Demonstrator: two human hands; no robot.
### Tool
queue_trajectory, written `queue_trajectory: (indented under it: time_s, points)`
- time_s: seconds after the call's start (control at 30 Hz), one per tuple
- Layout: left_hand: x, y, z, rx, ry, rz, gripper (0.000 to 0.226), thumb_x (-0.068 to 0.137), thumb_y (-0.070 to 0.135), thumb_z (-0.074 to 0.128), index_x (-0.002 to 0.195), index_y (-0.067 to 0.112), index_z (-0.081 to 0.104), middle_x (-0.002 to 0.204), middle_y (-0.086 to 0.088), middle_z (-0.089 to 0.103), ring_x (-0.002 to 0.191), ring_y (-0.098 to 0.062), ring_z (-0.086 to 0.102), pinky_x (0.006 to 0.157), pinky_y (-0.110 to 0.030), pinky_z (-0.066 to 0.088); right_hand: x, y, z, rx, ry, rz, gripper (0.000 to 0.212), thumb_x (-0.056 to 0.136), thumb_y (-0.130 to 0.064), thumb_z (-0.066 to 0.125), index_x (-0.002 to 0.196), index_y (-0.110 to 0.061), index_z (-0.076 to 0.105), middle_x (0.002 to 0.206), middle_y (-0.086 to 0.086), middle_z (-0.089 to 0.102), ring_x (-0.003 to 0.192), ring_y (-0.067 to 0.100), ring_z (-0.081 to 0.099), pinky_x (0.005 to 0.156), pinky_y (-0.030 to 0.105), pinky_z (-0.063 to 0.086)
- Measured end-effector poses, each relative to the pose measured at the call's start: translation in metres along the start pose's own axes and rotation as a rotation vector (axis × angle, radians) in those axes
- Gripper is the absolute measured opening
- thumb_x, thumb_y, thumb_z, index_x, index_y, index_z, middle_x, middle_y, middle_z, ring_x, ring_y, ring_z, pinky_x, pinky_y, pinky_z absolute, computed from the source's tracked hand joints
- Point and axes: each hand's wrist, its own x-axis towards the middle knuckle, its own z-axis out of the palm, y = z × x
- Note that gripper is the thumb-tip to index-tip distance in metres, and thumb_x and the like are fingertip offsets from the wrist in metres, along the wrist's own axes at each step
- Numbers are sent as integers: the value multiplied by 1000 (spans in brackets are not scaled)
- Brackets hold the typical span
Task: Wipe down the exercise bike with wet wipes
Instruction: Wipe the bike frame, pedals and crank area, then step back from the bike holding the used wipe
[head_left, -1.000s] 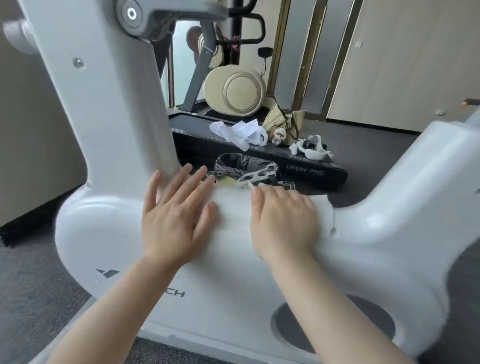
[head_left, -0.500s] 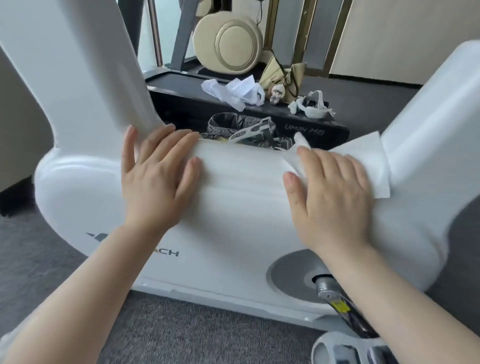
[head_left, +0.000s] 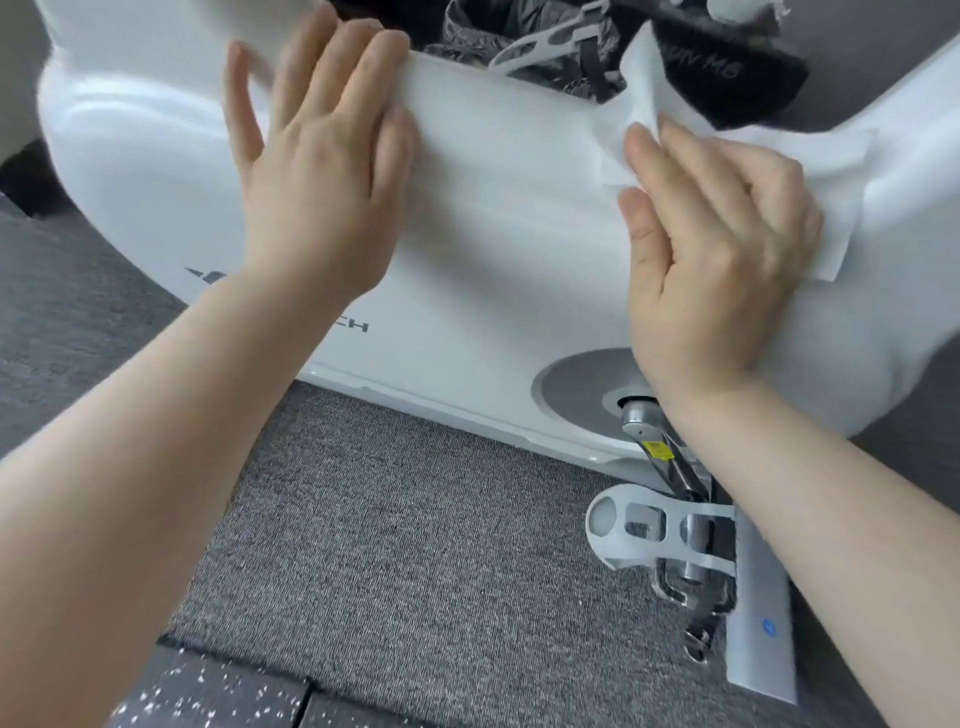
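Observation:
The white exercise bike body fills the upper half of the head view. My left hand lies flat on its side near the top edge, fingers spread, holding nothing. My right hand presses a white wet wipe flat against the body at the right, where it curves up toward the seat post. The wipe sticks out above and to the right of my fingers. Below my right wrist are the grey crank disc, the metal crank arm and the white pedal.
Grey carpet covers the floor under the bike, with a dark speckled mat at the bottom edge. Behind the bike stand a lined bin and the black treadmill deck. A white base bar lies beside the pedal.
The view has tilted down, so the pedal and floor now show. My right hand with the wipe has slid right and down the bike's side. My left hand stays flat near the top edge.

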Motion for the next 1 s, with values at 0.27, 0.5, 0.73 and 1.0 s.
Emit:
queue_trajectory:
  time_s: [0.27,0.5,0.73,1.0]
  points:
    - [-61,43,-58,-261,-598,-280,54,104,24,31,155,19,14,164,-1,4,150,-22,5,120,-39,13,-17,-35,-84,293,-560,323,23,97,-16,53,109,-18,72,103,5,72,98,27,63,72,28,44]
    - [-320,63,-230,-218,-1201,-749,60,101,39,37,155,31,11,163,10,-1,150,-12,-1,120,-29,11,-83,-93,-303,329,-1310,630,27,99,-24,48,116,-35,67,104,-15,70,88,12,63,68,20,35]
    - [-382,33,-400,-336,-1178,-1072,51,88,57,43,132,33,48,153,8,35,139,-9,36,113,-19,22,-74,-135,-394,317,-1446,642,21,97,-29,51,104,-36,69,102,-16,70,97,13,64,76,28,44]
    - [-291,76,-566,-248,-859,-1033,32,97,30,53,129,35,56,130,3,61,104,-15,59,88,-29,43,95,-165,-483,420,-1413,527,29,102,-33,38,118,-28,61,105,-2,70,97,22,62,75,35,49]
